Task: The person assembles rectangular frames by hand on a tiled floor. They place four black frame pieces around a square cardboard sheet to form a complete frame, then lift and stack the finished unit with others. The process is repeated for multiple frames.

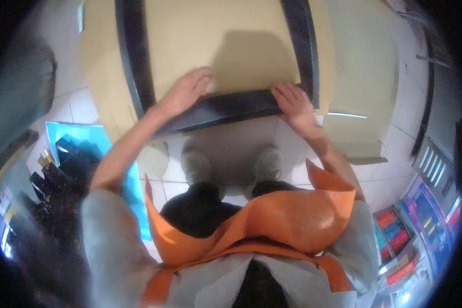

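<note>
A black frame with long flat side bars (133, 51) lies on a tan cardboard sheet (190, 31). Its near crossbar (226, 109) runs between my two hands, slightly higher at the right end. My right hand (295, 105) has its fingers bent over the crossbar near the right corner. Above the left part of the crossbar is my left hand (187, 92), its fingers stretched past the bar over the cardboard and somewhat blurred. Whether the crossbar is joined to the side bars at the corners cannot be made out.
More cardboard (362, 77) lies on the tiled floor at the right. A bright blue sheet or tray (95, 134) with dark pieces stands at the left. Colourful boxes (393, 228) are at the lower right. An orange apron (272, 220) hangs before me, above my shoes (196, 163).
</note>
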